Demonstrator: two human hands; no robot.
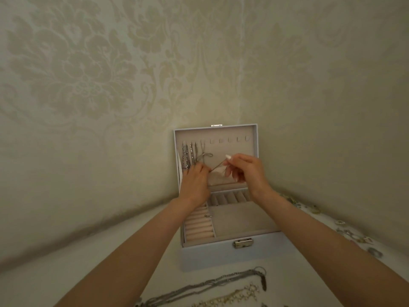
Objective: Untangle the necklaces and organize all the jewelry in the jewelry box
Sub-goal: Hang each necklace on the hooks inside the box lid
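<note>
Up against the far patterned wall (88,85), a pale jewelry box (223,255) stands open on the white table (66,273), its lid upright. Several silver chains (188,155) hang from hooks at the lid's left side. Both hands are raised in front of the lid: the left hand (195,182) and the right hand (245,171) each pinch an end of a thin chain (215,167) stretched taut between them. Near the front edge lie a silver necklace (210,284) and a gold necklace (234,295); small earrings (352,235) lie scattered at the right
</note>
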